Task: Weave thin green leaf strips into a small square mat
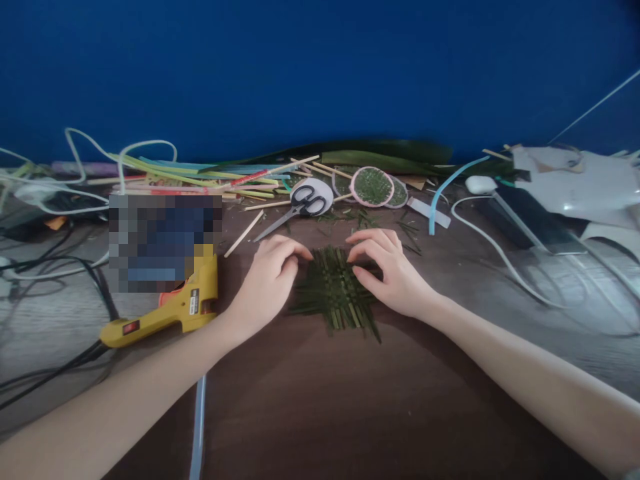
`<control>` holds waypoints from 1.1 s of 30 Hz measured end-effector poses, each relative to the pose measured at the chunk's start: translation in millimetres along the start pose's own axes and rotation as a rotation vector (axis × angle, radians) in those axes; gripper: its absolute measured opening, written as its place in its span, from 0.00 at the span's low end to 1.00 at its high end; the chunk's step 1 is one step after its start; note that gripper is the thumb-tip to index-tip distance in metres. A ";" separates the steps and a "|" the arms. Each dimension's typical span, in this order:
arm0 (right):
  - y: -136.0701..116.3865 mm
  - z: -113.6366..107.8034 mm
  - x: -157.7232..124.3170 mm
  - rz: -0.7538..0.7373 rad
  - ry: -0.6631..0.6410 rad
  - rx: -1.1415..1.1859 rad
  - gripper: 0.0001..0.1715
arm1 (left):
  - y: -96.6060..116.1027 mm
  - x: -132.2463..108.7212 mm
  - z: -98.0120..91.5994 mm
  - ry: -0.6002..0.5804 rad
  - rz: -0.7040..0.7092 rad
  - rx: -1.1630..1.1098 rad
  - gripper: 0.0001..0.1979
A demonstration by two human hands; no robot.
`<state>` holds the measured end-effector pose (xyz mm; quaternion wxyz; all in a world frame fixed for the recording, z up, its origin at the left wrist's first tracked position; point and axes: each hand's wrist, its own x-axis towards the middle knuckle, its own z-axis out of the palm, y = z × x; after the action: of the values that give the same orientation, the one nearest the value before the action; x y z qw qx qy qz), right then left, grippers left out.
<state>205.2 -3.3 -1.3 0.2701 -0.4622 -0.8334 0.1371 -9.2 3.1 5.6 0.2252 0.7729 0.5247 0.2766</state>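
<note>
Both hands down on a small woven mat of green leaf strips point(334, 293), which lies flat near the middle of the dark wooden surface point(320, 407), loose strip ends sticking out on all sides. Left hand point(267, 283) rests on the mat's left edge, fingers curled down onto the strips; right hand point(387, 270) presses the upper right edge, fingertips point(361, 255) pinched together on a strip end. Neither grip lifts anything; both bear on the weave. Judged step: tightening or tucking a strip into the weave, mat roughly formed but its edges untrimmed. The next move would call for light, even pressure so the crossings do not slide apart. Toward the far edge: black-handled scissors point(300, 205), two round green woven discs with pink rims point(373, 187), a scatter of coloured sticks and strips point(200, 175). Left of the mat, a yellow glue gun point(173, 310) lies with its cord trailing off. White cables point(500, 250) lie toward the right edge.
</note>
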 end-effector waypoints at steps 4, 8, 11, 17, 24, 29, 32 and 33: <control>-0.1 -1.4 -1.1 -0.078 -0.015 -0.024 0.10 | 0.5 -0.5 -0.9 -0.011 0.014 -0.024 0.15; -1.1 -2.2 -1.9 -0.154 -0.055 -0.065 0.11 | 4.6 -3.0 -2.4 -0.070 0.057 0.036 0.15; -1.1 -1.8 -1.9 -0.163 -0.071 -0.082 0.12 | 6.8 -5.1 -2.4 -0.114 0.135 0.097 0.16; -0.1 -1.1 -2.2 -0.134 -0.051 -0.091 0.12 | 6.5 -6.5 -2.0 -0.113 0.218 0.219 0.17; -3.7 -6.2 -3.0 -0.197 -0.078 -0.057 0.11 | 5.0 -6.4 -0.2 -0.076 0.228 0.258 0.14; -2.9 -6.6 -2.0 -0.158 -0.067 -0.015 0.10 | 3.9 -6.3 2.4 -0.104 0.223 0.250 0.08; -1.1 -3.6 -1.3 -0.071 -0.010 -0.008 0.07 | 2.2 -5.0 3.7 -0.069 0.168 0.234 0.10; -0.7 -2.5 -1.1 -0.052 -0.005 -0.013 0.07 | 1.4 -4.5 4.3 -0.047 0.151 0.233 0.11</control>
<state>206.6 -4.7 0.6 0.2683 -0.4419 -0.8467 0.1259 -6.7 -1.9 2.5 0.1246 0.8375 0.4881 0.2117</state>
